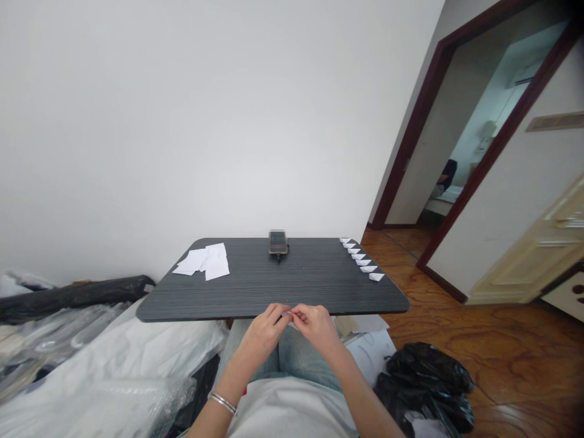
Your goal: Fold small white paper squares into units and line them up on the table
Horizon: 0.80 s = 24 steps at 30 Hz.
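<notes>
My left hand point(264, 331) and my right hand point(316, 327) meet at the near edge of the dark grey table point(274, 286). Both pinch a small white piece of paper point(289, 315) between their fingertips; most of it is hidden by the fingers. A silver bangle point(222, 402) sits on my left wrist. Loose white paper sheets point(205, 261) lie at the table's far left. A row of several small folded white paper pieces point(362, 259) runs along the table's right edge.
A phone point(278, 242) stands upright at the table's far edge against the white wall. Clear plastic wrapping point(91, 377) lies to the left, a black plastic bag point(429, 377) on the wooden floor to the right. An open doorway point(474, 152) is at right.
</notes>
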Each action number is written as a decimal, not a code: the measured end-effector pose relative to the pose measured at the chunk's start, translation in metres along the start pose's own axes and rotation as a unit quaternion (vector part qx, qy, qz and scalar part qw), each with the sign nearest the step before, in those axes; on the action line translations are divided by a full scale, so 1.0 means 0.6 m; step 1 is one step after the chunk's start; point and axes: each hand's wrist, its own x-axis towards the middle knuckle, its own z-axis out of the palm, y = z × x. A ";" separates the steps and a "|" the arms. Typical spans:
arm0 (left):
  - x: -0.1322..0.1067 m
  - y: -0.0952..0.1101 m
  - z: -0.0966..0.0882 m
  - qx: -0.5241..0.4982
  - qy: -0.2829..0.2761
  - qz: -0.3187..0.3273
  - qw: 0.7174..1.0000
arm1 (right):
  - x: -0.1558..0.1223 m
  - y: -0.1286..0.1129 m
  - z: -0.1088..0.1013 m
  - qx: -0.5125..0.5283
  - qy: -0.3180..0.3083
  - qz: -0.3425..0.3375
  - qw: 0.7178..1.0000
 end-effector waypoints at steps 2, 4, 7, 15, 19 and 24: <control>0.000 0.000 0.000 -0.001 -0.002 -0.001 1.000 | 0.000 0.000 0.002 0.004 0.008 0.001 1.000; 0.000 0.000 0.000 -0.001 -0.005 -0.004 1.000 | 0.001 0.001 0.001 0.010 0.010 0.000 1.000; 0.001 0.000 -0.001 0.000 -0.013 -0.006 1.000 | 0.002 0.004 -0.001 0.010 -0.002 -0.002 1.000; 0.004 0.002 -0.002 -0.015 -0.022 -0.008 1.000 | 0.001 0.012 0.002 -0.012 -0.023 0.007 1.000; 0.002 -0.002 0.000 -0.037 -0.015 -0.009 0.999 | 0.001 0.013 0.004 0.019 -0.025 0.022 0.999; 0.003 -0.009 -0.003 -0.125 0.022 -0.094 0.987 | 0.003 0.005 -0.005 0.082 -0.020 0.043 0.996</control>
